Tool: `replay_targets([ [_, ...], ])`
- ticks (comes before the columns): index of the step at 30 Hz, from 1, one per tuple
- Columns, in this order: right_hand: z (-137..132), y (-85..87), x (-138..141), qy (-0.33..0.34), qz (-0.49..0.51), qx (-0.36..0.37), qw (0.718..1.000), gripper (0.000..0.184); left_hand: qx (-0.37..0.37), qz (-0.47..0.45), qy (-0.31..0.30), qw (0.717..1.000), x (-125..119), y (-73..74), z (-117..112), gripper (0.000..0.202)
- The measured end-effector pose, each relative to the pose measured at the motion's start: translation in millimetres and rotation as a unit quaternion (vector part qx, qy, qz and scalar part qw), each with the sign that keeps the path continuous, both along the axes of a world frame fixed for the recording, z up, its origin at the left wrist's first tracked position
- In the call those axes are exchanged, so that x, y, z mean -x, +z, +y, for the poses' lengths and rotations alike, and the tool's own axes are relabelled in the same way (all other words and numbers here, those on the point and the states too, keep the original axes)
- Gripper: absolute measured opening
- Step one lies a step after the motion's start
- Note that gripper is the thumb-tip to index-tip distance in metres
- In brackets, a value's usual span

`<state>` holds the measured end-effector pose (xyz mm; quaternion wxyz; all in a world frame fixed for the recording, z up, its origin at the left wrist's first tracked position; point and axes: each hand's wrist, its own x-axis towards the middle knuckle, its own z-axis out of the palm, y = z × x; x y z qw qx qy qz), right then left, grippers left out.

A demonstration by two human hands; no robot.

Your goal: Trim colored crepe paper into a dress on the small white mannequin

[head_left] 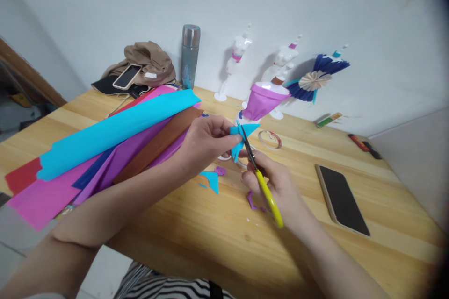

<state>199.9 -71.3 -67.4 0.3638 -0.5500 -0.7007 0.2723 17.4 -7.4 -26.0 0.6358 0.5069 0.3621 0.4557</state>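
Note:
Between the thumb and fingers of my left hand [210, 138] is a small piece of blue paper [249, 129], its pointed end sticking out to the right. My right hand [275, 180] is closed around yellow-handled scissors [265, 191]. Their dark blades meet the blue paper close to my left thumb. Just beyond the paper stands a small white mannequin dressed in a purple skirt [264, 102]. Below my hands lie a blue paper scrap [211, 181] and purple scraps [220, 171]. How far the blades are apart is hard to make out.
Long coloured paper sheets [115, 133] cover the table's left side. A phone [343, 200] lies at right, tape rolls [270, 140] near the middle. Along the wall stand a thermos [191, 56], a bare white mannequin [234, 63] and one with a dark blue paper dress [317, 77].

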Motion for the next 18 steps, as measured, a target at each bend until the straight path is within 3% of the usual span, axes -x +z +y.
replay_targets([
  [8,3.2,10.9,5.2,0.037,0.037,-0.002,0.999,0.023,0.067,-0.033,-0.029,0.997,0.6,-0.6,-1.5,0.017],
  [18,-1.4,4.5,3.8,-0.005,0.003,0.025,1.000,0.022,0.068,-0.037,-0.026,0.997,0.6,-4.0,-1.6,0.016],
])
